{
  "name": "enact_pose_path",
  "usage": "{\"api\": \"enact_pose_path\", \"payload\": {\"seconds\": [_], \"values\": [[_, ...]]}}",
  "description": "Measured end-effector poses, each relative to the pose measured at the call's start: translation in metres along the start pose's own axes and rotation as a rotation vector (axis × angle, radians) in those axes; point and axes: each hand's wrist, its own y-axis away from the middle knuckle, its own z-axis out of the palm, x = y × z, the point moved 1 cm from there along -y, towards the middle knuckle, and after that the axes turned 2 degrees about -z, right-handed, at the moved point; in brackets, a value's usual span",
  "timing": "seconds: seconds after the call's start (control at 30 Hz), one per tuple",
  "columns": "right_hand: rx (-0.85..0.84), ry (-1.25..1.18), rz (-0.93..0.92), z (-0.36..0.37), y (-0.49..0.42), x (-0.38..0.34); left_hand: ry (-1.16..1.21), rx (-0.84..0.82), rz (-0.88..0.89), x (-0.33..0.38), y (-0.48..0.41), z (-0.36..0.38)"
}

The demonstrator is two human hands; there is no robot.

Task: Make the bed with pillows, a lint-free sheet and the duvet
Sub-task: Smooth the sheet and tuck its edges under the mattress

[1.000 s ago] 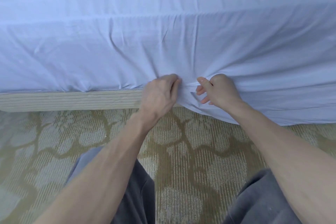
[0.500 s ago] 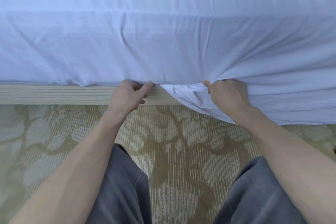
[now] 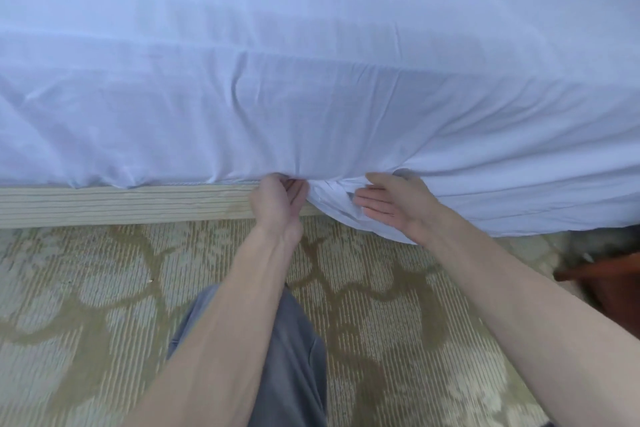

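Note:
A white sheet (image 3: 311,97) covers the mattress and drapes down its near side. To the left its edge is tucked in above the striped bed base (image 3: 121,204); to the right a loose part hangs down over the base. My left hand (image 3: 278,199) is at the tuck line, fingers curled against the sheet's edge where tucked meets loose. My right hand (image 3: 391,206) lies just right of it, palm up with fingers straight, under the hanging fold of sheet. No pillows or duvet are in view.
Patterned beige carpet (image 3: 104,305) runs along the bed's near side. My grey-trousered knee (image 3: 291,350) is down on it between my arms. A dark reddish-brown object (image 3: 602,284) sits at the right edge, by the bed.
My left hand moved right along the base to the loose fold. My right hand let go its grip on the sheet and turned palm up with straight fingers.

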Motion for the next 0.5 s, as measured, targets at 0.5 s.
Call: {"api": "enact_pose_path", "payload": {"seconds": [0.5], "values": [[0.028, -0.316, 0.081, -0.022, 0.012, -0.021, 0.359, -0.212, -0.198, 0.0, 0.003, 0.001]]}}
